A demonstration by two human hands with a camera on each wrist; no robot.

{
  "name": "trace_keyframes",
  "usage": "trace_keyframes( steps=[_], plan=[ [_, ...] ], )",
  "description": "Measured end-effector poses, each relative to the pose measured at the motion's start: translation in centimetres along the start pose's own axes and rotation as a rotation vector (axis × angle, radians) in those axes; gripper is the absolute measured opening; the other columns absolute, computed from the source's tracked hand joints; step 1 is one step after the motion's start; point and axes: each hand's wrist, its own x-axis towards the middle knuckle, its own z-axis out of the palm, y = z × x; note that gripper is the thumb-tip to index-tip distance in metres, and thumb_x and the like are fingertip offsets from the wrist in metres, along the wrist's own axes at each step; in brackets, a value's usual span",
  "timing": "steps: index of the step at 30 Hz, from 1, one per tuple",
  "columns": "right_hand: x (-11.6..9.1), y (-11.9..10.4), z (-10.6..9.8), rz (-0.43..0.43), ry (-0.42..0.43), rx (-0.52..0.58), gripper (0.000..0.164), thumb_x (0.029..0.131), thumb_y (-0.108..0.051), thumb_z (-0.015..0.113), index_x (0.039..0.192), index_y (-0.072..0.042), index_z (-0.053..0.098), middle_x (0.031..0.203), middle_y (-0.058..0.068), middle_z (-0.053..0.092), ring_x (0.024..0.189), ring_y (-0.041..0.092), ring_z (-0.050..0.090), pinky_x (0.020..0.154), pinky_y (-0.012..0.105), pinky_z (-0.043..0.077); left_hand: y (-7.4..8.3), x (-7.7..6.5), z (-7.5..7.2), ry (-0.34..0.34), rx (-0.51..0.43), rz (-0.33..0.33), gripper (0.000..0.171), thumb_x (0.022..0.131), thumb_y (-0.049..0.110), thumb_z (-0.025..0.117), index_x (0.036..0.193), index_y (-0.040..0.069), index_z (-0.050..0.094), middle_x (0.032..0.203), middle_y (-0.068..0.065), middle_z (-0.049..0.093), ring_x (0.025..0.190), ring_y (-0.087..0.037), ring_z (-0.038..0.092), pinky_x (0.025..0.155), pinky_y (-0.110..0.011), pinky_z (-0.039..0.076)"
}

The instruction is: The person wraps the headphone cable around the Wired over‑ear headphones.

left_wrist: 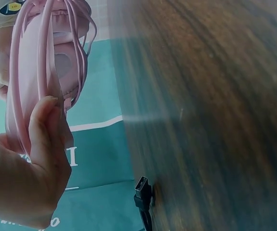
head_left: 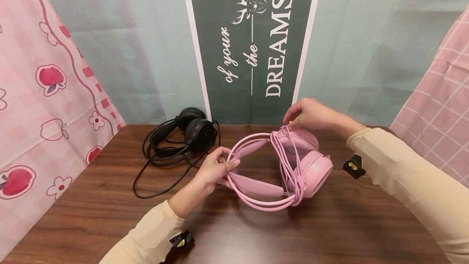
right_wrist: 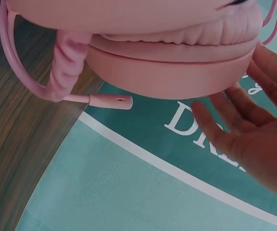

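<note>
Pink headphones [head_left: 313, 170] are held up over the table, tilted, with their pink cable [head_left: 283, 154] wound around the headband and earcups. My left hand [head_left: 216, 168] grips the top of the headband [left_wrist: 27, 82], thumb on the near side in the left wrist view. At the far earcup [right_wrist: 172, 72], my right hand [head_left: 311, 113] pinches the cable between thumb and forefinger; its other fingers [right_wrist: 208, 120] spread loosely beside that earcup. A pink microphone boom [right_wrist: 112, 101] sticks out below the earcups in the right wrist view.
Black headphones [head_left: 199, 131] lie at the back left of the wooden table [head_left: 234, 239], their black cable [head_left: 154, 196] looped around them. A black USB plug [left_wrist: 142, 187] shows in the left wrist view. Cloth hangings [head_left: 249, 109] stand behind and at both sides.
</note>
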Motion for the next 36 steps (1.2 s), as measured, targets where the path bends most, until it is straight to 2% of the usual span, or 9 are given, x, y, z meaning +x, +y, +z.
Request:
trace_keyframes(
  steps=[9, 14, 19, 27, 32, 36],
  plan=[
    [0.0, -0.1, 0.0, -0.047, -0.040, 0.039, 0.014, 0.076, 0.000, 0.065, 0.085, -0.008, 0.073, 0.076, 0.000, 0.067, 0.070, 0.011, 0.057, 0.061, 0.025, 0.047, 0.0, -0.1, 0.2, 0.018, 0.008, -0.017, 0.021, 0.086, 0.001, 0.061, 0.103, 0.001, 0.048, 0.070, -0.011, 0.045, 0.046, -0.016, 0.056, 0.037, -0.031, 0.051],
    [0.1, 0.1, 0.0, -0.048, -0.030, 0.041, 0.012, 0.078, 0.000, 0.065, 0.083, -0.007, 0.073, 0.074, 0.000, 0.067, 0.068, 0.012, 0.056, 0.057, 0.024, 0.046, 0.0, -0.2, 0.2, 0.021, 0.014, -0.020, 0.021, 0.086, 0.001, 0.060, 0.104, 0.001, 0.049, 0.068, -0.009, 0.044, 0.045, -0.016, 0.056, 0.037, -0.031, 0.051],
    [-0.1, 0.4, -0.3, -0.045, -0.017, 0.053, 0.009, 0.081, -0.005, 0.065, 0.086, -0.007, 0.072, 0.079, 0.001, 0.067, 0.071, 0.012, 0.056, 0.060, 0.024, 0.047, 0.2, -0.2, 0.2, 0.027, -0.002, -0.015, 0.021, 0.086, 0.001, 0.060, 0.104, 0.001, 0.049, 0.070, -0.011, 0.046, 0.046, -0.016, 0.057, 0.038, -0.032, 0.052],
    [-0.8, 0.4, -1.8, 0.048, 0.012, 0.178, 0.013, 0.086, -0.009, 0.062, 0.093, -0.001, 0.069, 0.086, 0.007, 0.067, 0.076, 0.021, 0.062, 0.068, 0.028, 0.053, 0.4, 0.2, -0.4, 0.063, -0.044, -0.023, 0.021, 0.086, 0.000, 0.059, 0.103, 0.001, 0.048, 0.074, -0.014, 0.049, 0.047, -0.017, 0.056, 0.040, -0.035, 0.053],
    [-1.4, 0.3, -2.3, 0.076, 0.013, 0.233, 0.015, 0.086, -0.010, 0.062, 0.095, 0.001, 0.068, 0.084, 0.008, 0.066, 0.074, 0.018, 0.061, 0.068, 0.032, 0.055, 0.3, 0.6, -1.0, 0.097, -0.065, -0.021, 0.023, 0.085, 0.000, 0.060, 0.103, 0.001, 0.047, 0.071, -0.012, 0.049, 0.045, -0.015, 0.054, 0.038, -0.033, 0.052],
    [-2.3, 0.6, -2.3, 0.122, 0.010, 0.244, 0.020, 0.087, -0.013, 0.062, 0.099, 0.002, 0.066, 0.086, 0.008, 0.065, 0.075, 0.019, 0.060, 0.067, 0.032, 0.055, 0.1, 0.9, -1.5, 0.115, -0.063, -0.046, 0.024, 0.085, 0.000, 0.061, 0.104, 0.001, 0.047, 0.071, -0.013, 0.048, 0.045, -0.015, 0.053, 0.038, -0.033, 0.052]
  ],
)
